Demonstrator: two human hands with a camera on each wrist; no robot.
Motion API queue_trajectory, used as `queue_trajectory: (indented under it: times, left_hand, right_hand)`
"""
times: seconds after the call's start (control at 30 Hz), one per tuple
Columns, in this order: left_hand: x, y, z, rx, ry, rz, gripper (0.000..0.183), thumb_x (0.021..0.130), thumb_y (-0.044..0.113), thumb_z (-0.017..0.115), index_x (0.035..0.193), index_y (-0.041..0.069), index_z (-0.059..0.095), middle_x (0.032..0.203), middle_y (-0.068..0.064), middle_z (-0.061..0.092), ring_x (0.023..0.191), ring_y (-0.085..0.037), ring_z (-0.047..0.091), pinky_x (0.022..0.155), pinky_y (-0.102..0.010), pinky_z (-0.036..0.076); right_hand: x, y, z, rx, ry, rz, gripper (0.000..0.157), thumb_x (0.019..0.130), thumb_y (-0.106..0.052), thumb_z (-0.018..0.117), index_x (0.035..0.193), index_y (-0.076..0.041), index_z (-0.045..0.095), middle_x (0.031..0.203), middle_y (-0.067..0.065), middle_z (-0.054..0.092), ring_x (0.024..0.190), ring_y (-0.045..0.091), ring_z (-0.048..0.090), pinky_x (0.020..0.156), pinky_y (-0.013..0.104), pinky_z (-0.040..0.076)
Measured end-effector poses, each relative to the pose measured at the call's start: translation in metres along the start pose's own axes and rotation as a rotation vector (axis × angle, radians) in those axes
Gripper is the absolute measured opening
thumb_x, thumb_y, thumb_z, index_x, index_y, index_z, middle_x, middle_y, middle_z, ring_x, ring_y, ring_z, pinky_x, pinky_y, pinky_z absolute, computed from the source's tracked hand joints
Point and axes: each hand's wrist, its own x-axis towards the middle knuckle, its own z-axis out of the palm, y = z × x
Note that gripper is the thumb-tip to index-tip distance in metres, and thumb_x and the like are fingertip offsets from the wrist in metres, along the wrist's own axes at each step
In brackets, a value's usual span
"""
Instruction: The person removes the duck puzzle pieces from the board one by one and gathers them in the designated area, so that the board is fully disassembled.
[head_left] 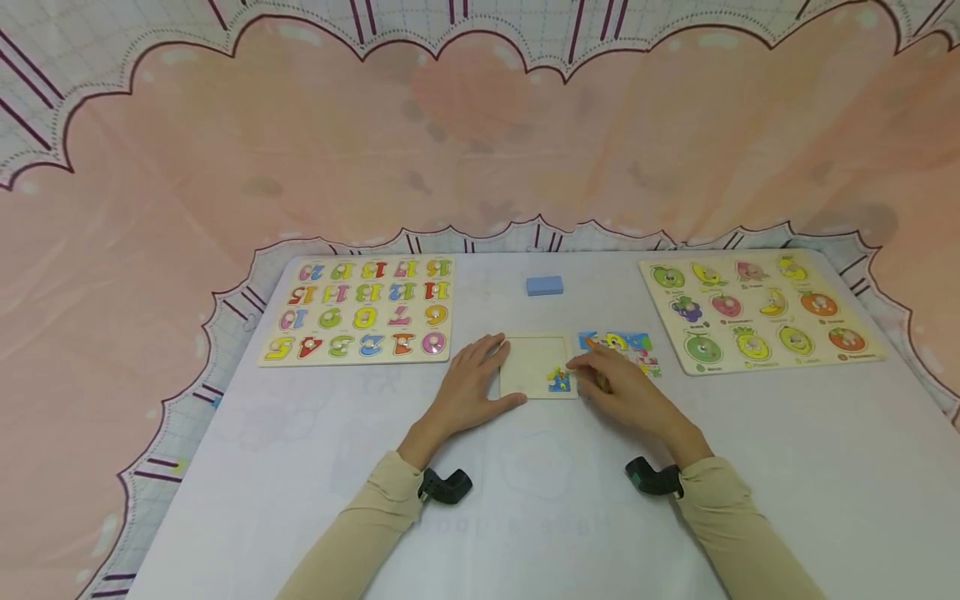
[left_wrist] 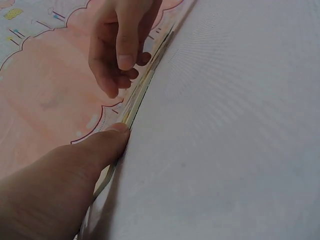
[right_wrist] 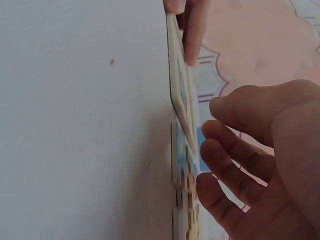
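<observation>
A small puzzle tray (head_left: 534,367) with a pale wooden rim lies on the table between both hands. One blue and yellow jigsaw piece (head_left: 558,382) sits in its near right corner. My left hand (head_left: 471,379) rests along the tray's left side, fingers fairly straight; its thumb (left_wrist: 107,145) touches the near edge. Over the tray's right edge hovers my right hand (head_left: 618,387), its loosely bent fingers (right_wrist: 220,155) apart from the thumb with nothing visible between them. Colourful jigsaw pieces (head_left: 637,343) lie beside the tray, partly hidden behind the right hand.
A number board (head_left: 356,312) lies at the back left, and a fruit board (head_left: 757,312) at the back right. Between them is a blue block (head_left: 544,286). Patterned peach cloth (head_left: 480,150) hangs behind the white table (head_left: 540,517).
</observation>
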Motion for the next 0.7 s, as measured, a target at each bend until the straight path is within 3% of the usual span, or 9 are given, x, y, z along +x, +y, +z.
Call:
queue_trajectory:
  times: [0.07, 0.13, 0.27, 0.37, 0.7]
  left_hand:
    - [0.0, 0.0, 0.0, 0.0, 0.002, 0.002, 0.081, 0.082, 0.056, 0.063, 0.144, 0.01, 0.039, 0.153, -0.005, 0.033, 0.142, -0.023, 0.027, 0.117, -0.045, 0.023]
    - [0.0, 0.0, 0.0, -0.003, 0.002, 0.003, 0.082, 0.082, 0.056, 0.063, 0.144, 0.01, 0.039, 0.153, -0.005, 0.033, 0.142, -0.024, 0.027, 0.117, -0.045, 0.023]
    - [-0.001, 0.001, 0.0, -0.008, 0.001, 0.003, 0.082, 0.082, 0.056, 0.063, 0.144, 0.009, 0.04, 0.153, -0.006, 0.033, 0.142, -0.024, 0.028, 0.117, -0.045, 0.023]
    - [-0.001, 0.001, 0.0, -0.008, 0.0, 0.003, 0.082, 0.082, 0.056, 0.063, 0.144, 0.008, 0.04, 0.153, -0.006, 0.033, 0.142, -0.024, 0.028, 0.117, -0.046, 0.023]
    - [0.0, -0.001, -0.001, 0.018, 0.001, 0.001, 0.083, 0.082, 0.058, 0.062, 0.144, 0.009, 0.039, 0.153, -0.005, 0.032, 0.142, -0.023, 0.027, 0.117, -0.046, 0.023]
  right_hand:
    - [0.003, -0.003, 0.002, -0.014, -0.014, 0.002, 0.026, 0.092, -0.012, 0.059, 0.117, -0.01, 0.062, 0.123, 0.012, 0.059, 0.138, 0.04, 0.032, 0.107, 0.053, 0.036]
    - [0.006, -0.006, 0.005, -0.035, -0.026, -0.006, 0.026, 0.091, -0.013, 0.059, 0.117, -0.01, 0.063, 0.125, 0.013, 0.057, 0.137, 0.041, 0.033, 0.11, 0.057, 0.03]
    - [0.011, -0.009, 0.01, -0.097, -0.027, -0.046, 0.027, 0.091, -0.012, 0.06, 0.118, -0.011, 0.063, 0.12, 0.01, 0.055, 0.117, 0.029, 0.049, 0.098, 0.047, 0.045]
    - [0.013, -0.009, 0.012, -0.139, -0.017, -0.075, 0.028, 0.09, -0.012, 0.062, 0.117, -0.009, 0.064, 0.113, 0.008, 0.055, 0.099, 0.019, 0.048, 0.083, 0.036, 0.047]
    - [0.015, -0.011, 0.015, -0.171, -0.009, -0.106, 0.027, 0.089, -0.011, 0.063, 0.116, -0.009, 0.065, 0.108, 0.006, 0.056, 0.096, 0.016, 0.045, 0.08, 0.033, 0.044]
